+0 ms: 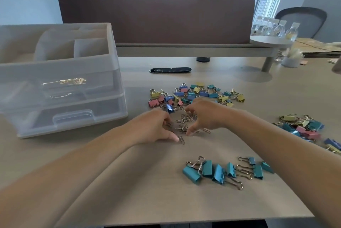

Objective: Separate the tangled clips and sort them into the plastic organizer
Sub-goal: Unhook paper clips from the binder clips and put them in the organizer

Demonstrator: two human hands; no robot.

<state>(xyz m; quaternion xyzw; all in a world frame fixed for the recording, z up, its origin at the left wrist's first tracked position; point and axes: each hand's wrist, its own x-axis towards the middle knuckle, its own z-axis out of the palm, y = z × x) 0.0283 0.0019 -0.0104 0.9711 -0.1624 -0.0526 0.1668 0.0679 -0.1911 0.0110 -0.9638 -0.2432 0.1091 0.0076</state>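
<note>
The tangled paper clips (185, 119) lay mid-table (129, 181). At their 9 o'clock the left hand (155, 126) pinched a few with curled fingers. At 3 o'clock the right hand (204, 117) arched over them, thumb and fingertips spread; whether it held any could not be told. Mixed binder clips (191, 95) lay at 12 o'clock, teal binder clips (221, 170) at 5, and the plastic organizer (60, 72) at 10.

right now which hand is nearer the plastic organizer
Left. The left hand lies between the plastic organizer and the paper clip pile; the right hand is on the pile's far side, farther from the organizer.
</note>
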